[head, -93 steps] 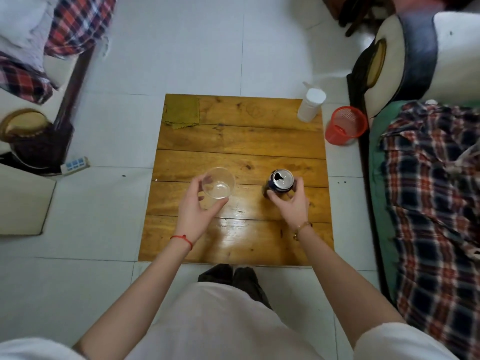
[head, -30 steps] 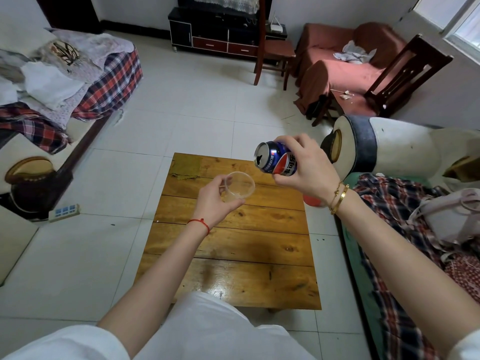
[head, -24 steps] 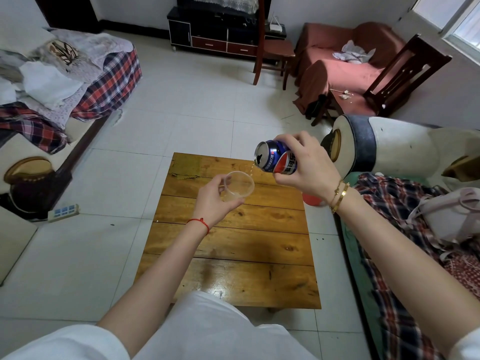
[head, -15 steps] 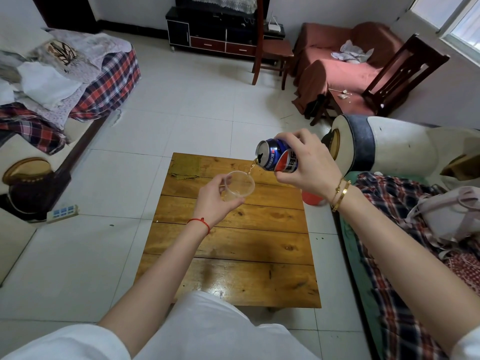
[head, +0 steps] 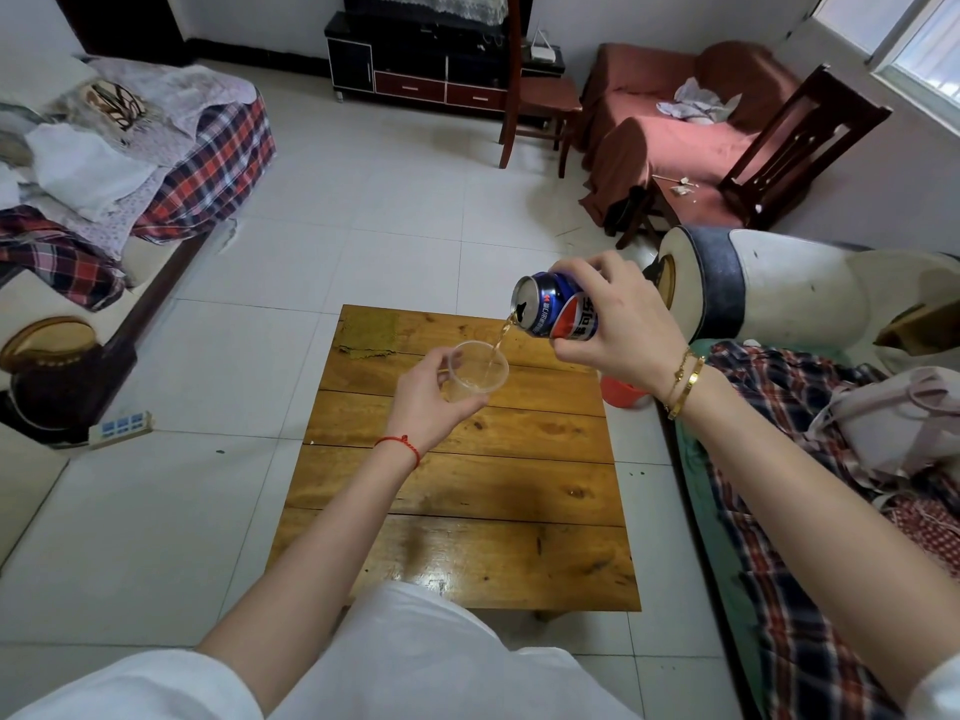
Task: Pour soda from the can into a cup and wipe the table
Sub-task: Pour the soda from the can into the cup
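soda streams from can (head: 558, 312) in right grip (head: 618, 324) into cup (head: 475, 379) held by left grip (head: 426, 402).

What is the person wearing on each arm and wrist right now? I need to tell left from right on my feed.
The left hand has a thin red string bracelet at the wrist. The right hand has two slim gold bracelets at the wrist. Both forearms are bare, and short white sleeves show at the bottom corners of the frame.
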`<state>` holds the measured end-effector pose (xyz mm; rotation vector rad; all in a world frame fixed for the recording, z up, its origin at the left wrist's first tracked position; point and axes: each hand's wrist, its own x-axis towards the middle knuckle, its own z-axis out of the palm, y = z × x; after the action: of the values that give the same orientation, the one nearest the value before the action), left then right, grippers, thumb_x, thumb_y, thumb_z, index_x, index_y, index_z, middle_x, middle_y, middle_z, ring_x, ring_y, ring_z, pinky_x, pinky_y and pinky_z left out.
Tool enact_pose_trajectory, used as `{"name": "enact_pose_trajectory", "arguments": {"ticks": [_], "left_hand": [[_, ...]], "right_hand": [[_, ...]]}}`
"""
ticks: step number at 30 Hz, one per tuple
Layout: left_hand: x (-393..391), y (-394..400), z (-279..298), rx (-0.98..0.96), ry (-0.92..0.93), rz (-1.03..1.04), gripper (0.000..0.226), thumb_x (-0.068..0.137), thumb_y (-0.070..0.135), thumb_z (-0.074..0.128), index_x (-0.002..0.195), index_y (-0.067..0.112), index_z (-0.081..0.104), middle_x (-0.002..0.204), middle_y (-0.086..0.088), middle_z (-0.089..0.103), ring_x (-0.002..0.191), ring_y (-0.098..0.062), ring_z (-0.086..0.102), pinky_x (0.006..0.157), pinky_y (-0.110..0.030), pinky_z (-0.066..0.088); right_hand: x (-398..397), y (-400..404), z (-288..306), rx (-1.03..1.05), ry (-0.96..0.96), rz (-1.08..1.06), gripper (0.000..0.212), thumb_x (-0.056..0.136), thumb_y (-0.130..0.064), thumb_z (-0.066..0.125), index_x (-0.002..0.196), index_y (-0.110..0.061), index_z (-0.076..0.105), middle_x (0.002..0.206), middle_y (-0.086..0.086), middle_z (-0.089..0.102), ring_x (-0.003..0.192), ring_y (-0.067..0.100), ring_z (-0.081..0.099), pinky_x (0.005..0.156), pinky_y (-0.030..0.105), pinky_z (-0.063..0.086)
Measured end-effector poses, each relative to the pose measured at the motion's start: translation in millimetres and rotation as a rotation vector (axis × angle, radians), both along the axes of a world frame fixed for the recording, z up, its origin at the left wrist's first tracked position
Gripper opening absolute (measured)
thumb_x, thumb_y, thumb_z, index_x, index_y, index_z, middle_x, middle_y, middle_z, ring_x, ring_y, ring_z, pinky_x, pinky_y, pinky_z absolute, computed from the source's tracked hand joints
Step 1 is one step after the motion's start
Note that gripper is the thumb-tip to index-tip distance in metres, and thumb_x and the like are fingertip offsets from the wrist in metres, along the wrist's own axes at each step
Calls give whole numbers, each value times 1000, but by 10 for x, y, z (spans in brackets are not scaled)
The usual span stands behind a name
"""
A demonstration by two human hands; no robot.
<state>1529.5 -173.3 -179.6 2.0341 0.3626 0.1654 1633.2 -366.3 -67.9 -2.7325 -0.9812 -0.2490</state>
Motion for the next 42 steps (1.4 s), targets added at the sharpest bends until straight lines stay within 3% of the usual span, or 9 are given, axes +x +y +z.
{"name": "enact_pose_trajectory", "arguments": {"ticks": [24,32,37,42], "left_hand": [[71,-14,23,5,0,3,72,74,29,84,136,15,51,136,-3,58,121,-19,57,99,-32,48],[87,-28,21,13,-10,7,72,74,28,84,136,15,51,135,-4,59,121,-19,57,99,-30,47],[82,-39,21,9,-18,12,72,73,30,84,135,16,51,134,-2,59,114,-10,55,95,-23,45],[72,-55,27,7,-17,15,70,74,29,84,135,17,51,134,-3,59,119,-17,57,94,-23,45]], "right_hand": [[13,-37,26,-12,-23,-18,69,69,-41,71,132,-26,47,115,7,49,104,23,48,86,41,48],[12,-50,34,-12,-18,-16,69,69,-40,71,132,-26,46,116,6,49,104,23,47,86,40,48],[7,-63,43,-10,-18,-14,69,69,-39,71,131,-25,47,115,7,49,103,23,47,86,40,47],[1,-74,37,-23,-19,-11,69,68,-40,71,131,-25,47,115,7,49,103,23,47,86,41,47]]}}
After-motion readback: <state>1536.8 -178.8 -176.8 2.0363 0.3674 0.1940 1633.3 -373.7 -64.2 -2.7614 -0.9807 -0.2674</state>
